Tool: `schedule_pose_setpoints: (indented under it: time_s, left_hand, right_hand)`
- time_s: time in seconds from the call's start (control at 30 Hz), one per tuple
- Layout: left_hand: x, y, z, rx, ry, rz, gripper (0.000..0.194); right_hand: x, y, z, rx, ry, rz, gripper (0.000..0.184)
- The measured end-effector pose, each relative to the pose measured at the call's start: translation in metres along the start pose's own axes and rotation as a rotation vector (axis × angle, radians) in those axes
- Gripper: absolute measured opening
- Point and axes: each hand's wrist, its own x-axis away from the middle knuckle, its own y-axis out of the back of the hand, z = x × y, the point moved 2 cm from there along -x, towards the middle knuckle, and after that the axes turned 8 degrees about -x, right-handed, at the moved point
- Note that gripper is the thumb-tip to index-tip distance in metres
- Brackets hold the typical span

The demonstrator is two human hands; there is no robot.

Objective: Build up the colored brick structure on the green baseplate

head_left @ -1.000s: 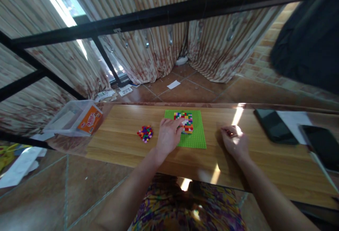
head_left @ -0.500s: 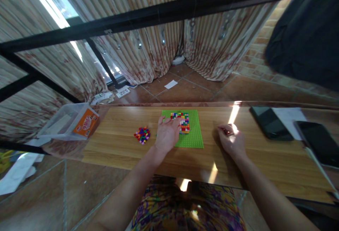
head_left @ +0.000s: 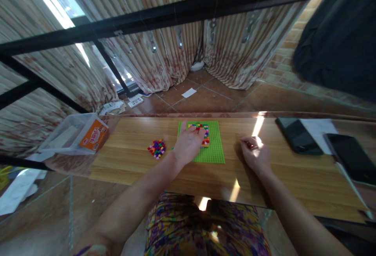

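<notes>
My left hand [head_left: 188,145] is over a square block of small multicoloured toy bricks [head_left: 206,135], which sits on a green studded baseplate [head_left: 216,152]. Its thumb and forefinger come together at the top of the block, while another finger sticks out toward the far edge. Whatever is between the fingertips is too small to make out. To the right of the baseplate my right hand [head_left: 257,155] rests on the table, fingers curled closed around something small and dark that I cannot identify. A loose pile of little coloured bricks [head_left: 156,148] lies left of the baseplate.
The wooden table [head_left: 126,150] carries two dark phones, one [head_left: 298,135] near white paper [head_left: 319,130] and another [head_left: 352,158] at the far right beside a thin white stick [head_left: 349,183]. A clear plastic box [head_left: 66,132] with an orange label stands left.
My left hand has shifted slightly right and forward over the brick block, and one finger now stretches outward. My right hand keeps its closed pose.
</notes>
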Motion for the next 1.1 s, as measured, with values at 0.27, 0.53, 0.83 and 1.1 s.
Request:
schedule_pose_setpoints:
  time_s: [0.27,0.53,0.83,1.1]
  left_hand:
    - [-0.002,-0.004,0.004,-0.038,0.001,-0.036,0.023]
    - [0.009,-0.014,0.005,0.040,0.097,-0.052,0.019]
    - [0.024,-0.023,-0.010,0.024,0.165,-0.085,0.023]
    - [0.024,-0.027,-0.016,0.034,0.174,-0.068,0.022]
  right_hand:
    - [0.001,0.000,0.000,0.011,0.009,0.002,0.023]
    - [0.000,0.000,0.003,-0.010,0.012,0.004,0.023]
    - [0.001,0.001,0.004,0.015,-0.005,0.011,0.023]
    - [0.001,0.001,-0.001,0.007,-0.034,0.022,0.025]
